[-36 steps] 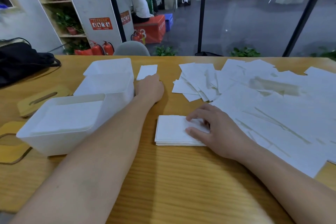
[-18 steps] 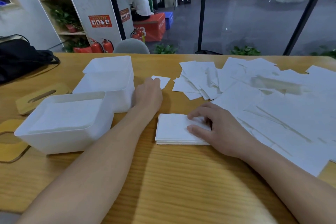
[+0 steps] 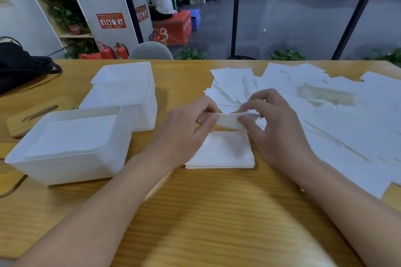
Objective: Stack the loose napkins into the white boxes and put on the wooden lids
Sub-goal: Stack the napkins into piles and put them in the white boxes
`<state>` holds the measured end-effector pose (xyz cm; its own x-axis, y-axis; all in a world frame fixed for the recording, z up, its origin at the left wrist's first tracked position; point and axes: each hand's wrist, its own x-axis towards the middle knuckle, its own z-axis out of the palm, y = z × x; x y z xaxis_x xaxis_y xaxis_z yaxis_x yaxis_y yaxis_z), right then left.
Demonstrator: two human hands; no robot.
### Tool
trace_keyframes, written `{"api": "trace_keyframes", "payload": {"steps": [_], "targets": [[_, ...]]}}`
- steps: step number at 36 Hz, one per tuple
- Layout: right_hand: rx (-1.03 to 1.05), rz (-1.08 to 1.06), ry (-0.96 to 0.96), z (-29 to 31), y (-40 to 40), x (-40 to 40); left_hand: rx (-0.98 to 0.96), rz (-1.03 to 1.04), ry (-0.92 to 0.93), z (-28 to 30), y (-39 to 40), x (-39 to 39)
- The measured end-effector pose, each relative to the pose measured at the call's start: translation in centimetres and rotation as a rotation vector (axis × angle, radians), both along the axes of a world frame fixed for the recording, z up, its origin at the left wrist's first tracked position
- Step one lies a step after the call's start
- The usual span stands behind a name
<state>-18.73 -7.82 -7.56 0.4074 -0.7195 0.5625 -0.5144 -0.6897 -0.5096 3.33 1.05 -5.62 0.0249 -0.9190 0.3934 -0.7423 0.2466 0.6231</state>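
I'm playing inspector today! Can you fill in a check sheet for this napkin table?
Surface: wooden table, grain visible.
Job's things: three white boxes; nearest holds napkins. Neat stack between the arms. Loose napkins spread right. Wooden lids off, far left.
Clutter: black bag at left edge.
Hands: left hand and right hand pinch one napkin above the stack.
Cables: dark strap or cord at left edge.
Surroundings: fire extinguishers, plants, a seated person.

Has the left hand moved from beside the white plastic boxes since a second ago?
Yes. The left hand has come away from the white plastic boxes, toward the person and rightward, and now pinches a loose white napkin above the neat napkin stack.
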Motion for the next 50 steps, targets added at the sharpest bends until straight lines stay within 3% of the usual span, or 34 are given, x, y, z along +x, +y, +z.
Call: {"api": "trace_keyframes", "payload": {"steps": [10,18,21,24,31,42,46,50], "targets": [[0.027,-0.005,-0.077,0.4,0.3,0.1,-0.064,0.039,0.083,-1.0,-0.2,0.5],[0.325,0.123,-0.351,1.6,0.8,-0.2,-0.108,0.047,0.284,-0.6,-0.1,2.1],[0.469,0.128,-0.342,1.5,0.7,-0.4,-0.026,-0.005,0.402,-0.1,0.0,2.8],[0.513,0.119,-0.195,1.0,0.6,-0.5,0.066,-0.003,0.302,0.0,0.2,3.4],[0.380,0.087,0.027,-0.6,0.4,-0.6,0.263,0.011,0.002,-1.5,0.0,3.9],[0.359,0.096,0.080,-1.5,0.0,-0.7,0.265,0.063,-0.085,-1.6,0.1,3.9],[0.311,0.067,0.113,-1.6,0.1,-0.6,0.147,0.188,-0.257,-1.6,-0.7,3.9],[0.239,0.040,0.144,-1.4,0.2,-0.2,0.120,0.143,-0.227,-1.8,-3.5,3.7]]}}
